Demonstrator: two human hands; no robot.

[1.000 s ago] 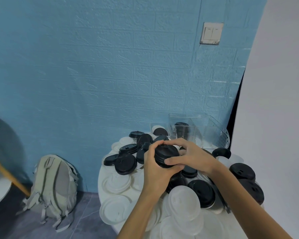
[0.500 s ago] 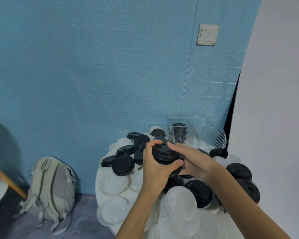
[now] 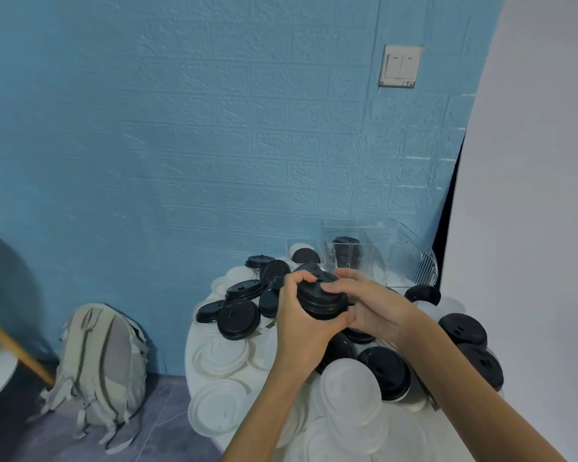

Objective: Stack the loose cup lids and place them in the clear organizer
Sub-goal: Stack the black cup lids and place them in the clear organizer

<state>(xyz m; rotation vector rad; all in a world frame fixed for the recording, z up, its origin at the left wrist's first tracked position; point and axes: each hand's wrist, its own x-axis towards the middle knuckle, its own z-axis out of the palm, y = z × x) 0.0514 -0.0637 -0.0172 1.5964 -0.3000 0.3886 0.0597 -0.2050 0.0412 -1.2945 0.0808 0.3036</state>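
Note:
A short stack of black cup lids (image 3: 319,300) is held above the round white table (image 3: 197,338). My left hand (image 3: 302,325) cups the stack from the left and below. My right hand (image 3: 371,303) grips it from the right, fingers lying over its top. Loose black lids (image 3: 238,319) and white lids (image 3: 351,388) cover the table all around. The clear organizer (image 3: 381,258) stands at the table's far edge by the wall, with a stack of black lids (image 3: 346,250) upright inside its left part.
A grey backpack (image 3: 101,368) leans against the blue wall on the floor to the left. A wooden leg (image 3: 14,348) and a white tabletop edge show at far left. A white wall rises on the right, a light switch (image 3: 400,65) above.
The right hand has shifted so its fingers lie over the stack's top; both hands keep hold of the stack, which stays at about the same place above the table.

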